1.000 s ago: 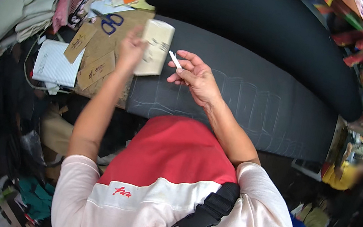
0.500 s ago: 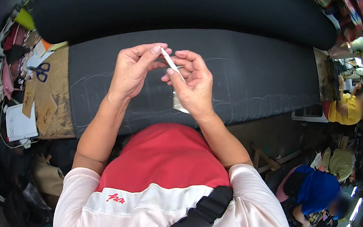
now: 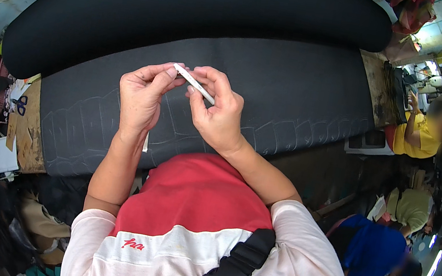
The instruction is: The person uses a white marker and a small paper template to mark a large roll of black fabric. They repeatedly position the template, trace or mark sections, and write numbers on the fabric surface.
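Note:
A slim white pen (image 3: 197,84) is held slantwise between my two hands, above black cloth (image 3: 300,72) spread over the table. My left hand (image 3: 142,97) is closed, thumb and fingers pinching the pen's upper left end. Closed round its lower right part is my right hand (image 3: 217,111), the thumb lying along it. Thin pale outlines of repeated shapes run along the near side of the cloth. A small pale piece (image 3: 145,143) shows beside my left wrist, mostly hidden by it.
A thick black fabric roll (image 3: 196,1) lies across the far side. Scissors (image 3: 20,104) and white papers (image 3: 4,156) are at the left, by a bare wooden tabletop (image 3: 31,134). At the right are a person in yellow (image 3: 415,136) and another in blue (image 3: 370,245).
The view has shifted, and my hands with the pen appear farther left. More of the drawn outlines show on the cloth. Both hands still hold the pen.

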`<state>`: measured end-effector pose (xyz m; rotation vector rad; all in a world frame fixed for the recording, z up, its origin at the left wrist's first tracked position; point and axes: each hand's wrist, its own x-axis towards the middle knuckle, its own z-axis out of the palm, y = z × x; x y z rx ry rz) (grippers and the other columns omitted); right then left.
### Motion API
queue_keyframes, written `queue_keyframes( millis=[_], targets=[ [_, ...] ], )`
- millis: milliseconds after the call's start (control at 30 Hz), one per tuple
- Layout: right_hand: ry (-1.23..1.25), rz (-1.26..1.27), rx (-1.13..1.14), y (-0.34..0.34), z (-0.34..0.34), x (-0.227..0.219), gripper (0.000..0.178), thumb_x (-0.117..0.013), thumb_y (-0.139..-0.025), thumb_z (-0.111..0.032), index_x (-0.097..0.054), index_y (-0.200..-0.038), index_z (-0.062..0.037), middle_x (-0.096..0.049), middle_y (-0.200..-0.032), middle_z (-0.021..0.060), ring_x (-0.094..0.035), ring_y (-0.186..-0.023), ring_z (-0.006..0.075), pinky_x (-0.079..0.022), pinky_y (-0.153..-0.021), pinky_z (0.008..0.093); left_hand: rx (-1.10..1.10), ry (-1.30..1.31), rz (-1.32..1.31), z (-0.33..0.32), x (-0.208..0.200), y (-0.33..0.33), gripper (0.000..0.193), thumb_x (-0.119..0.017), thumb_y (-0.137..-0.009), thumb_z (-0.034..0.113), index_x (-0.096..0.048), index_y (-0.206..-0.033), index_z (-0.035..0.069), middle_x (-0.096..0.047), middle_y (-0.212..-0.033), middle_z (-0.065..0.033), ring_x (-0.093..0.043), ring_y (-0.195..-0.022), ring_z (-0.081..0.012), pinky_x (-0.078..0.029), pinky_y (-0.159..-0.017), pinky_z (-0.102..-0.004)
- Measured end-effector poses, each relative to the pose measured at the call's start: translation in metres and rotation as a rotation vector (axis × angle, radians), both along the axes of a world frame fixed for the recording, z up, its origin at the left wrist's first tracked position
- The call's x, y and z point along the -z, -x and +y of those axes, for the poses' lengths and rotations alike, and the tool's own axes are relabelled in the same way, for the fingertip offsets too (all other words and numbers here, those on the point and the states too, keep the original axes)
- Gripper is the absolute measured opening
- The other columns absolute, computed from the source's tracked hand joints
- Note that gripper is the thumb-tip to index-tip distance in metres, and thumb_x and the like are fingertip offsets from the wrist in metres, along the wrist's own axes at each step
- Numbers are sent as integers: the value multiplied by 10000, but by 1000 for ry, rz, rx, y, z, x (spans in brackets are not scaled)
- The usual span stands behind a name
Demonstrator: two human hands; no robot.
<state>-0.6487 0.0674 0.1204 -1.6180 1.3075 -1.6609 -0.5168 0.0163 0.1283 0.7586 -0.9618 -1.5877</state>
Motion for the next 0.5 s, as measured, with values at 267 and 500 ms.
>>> queue_keyframes(
  millis=[267, 500],
  targets=[
    [-228, -379, -169, 27, 4, 0, 276, -568, -826, 65, -495, -1092, 48, -627, -997, 126, -653, -780, 142, -525, -650, 222, -55, 4, -72, 5, -4, 26, 167, -620, -826, 20, -630, -929, -111, -654, -867, -177, -659, -787, -196, -561, -734, -283],
    [9, -40, 13, 23, -5, 4, 210, -592, -805, 60, -564, -1012, 37, -649, -903, 120, -660, -747, 156, -521, -625, 236, -82, -23, -125, 1, -8, 28, 163, -614, -828, 14, -636, -936, -107, -659, -848, -169, -657, -748, -180, -561, -703, -265]
  ],
)
